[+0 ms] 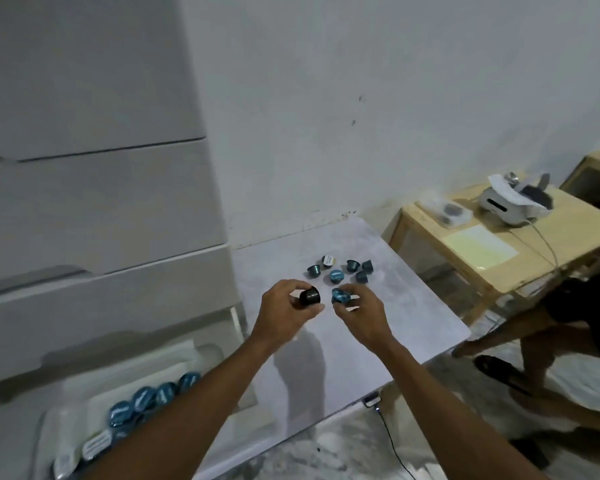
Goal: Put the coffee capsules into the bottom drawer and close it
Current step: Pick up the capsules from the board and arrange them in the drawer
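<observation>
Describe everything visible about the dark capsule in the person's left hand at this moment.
The dark capsule is a small black cup-shaped pod, plastic-looking with a slightly glossy side. It is tipped on its side, its round end facing the camera; I cannot tell if that end is the base or the lid, and no label shows. The left hand pinches it between thumb and fingers, lifted above the grey table, just left of the blue-lidded capsule that the right hand holds. The two capsules look apart.
</observation>
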